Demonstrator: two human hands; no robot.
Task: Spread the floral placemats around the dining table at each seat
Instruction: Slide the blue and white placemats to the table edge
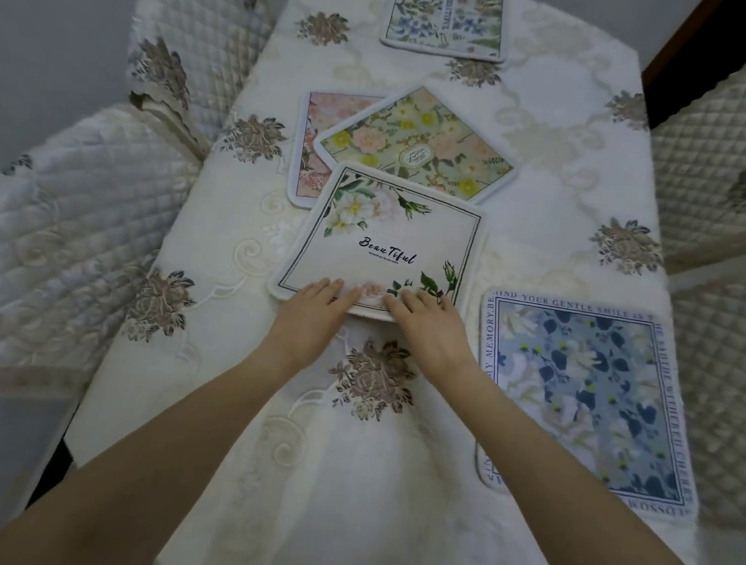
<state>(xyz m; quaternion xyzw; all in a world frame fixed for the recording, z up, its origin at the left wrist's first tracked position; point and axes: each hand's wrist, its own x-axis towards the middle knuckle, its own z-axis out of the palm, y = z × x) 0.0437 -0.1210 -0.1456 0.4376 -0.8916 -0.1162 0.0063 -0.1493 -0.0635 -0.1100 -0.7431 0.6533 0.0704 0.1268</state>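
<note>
Across the middle of the surface lies a loose pile of three soft, rounded-corner mats with stitched white edges. On top is the cream placemat, printed with white blooms and the word "Beautiful"; it overlaps a yellow-and-peach floral mat, which sits tilted over a pink mat. A blue-leaf mat bordered with lettering lies flat at the near right edge, well apart from the pile, and a pale blue-sprigged mat rests at the far end.

A cream embroidered tablecloth with brownish rosettes covers the long surface. Quilted, satin-looking chair covers flank it on both sides, against a plain grey floor.

Both hands rest on the near edge of the cream placemat. The left hand lies flat, fingers straight and close together. The right hand presses beside it, fingers slightly spread, tips on the printed rose corner.
</note>
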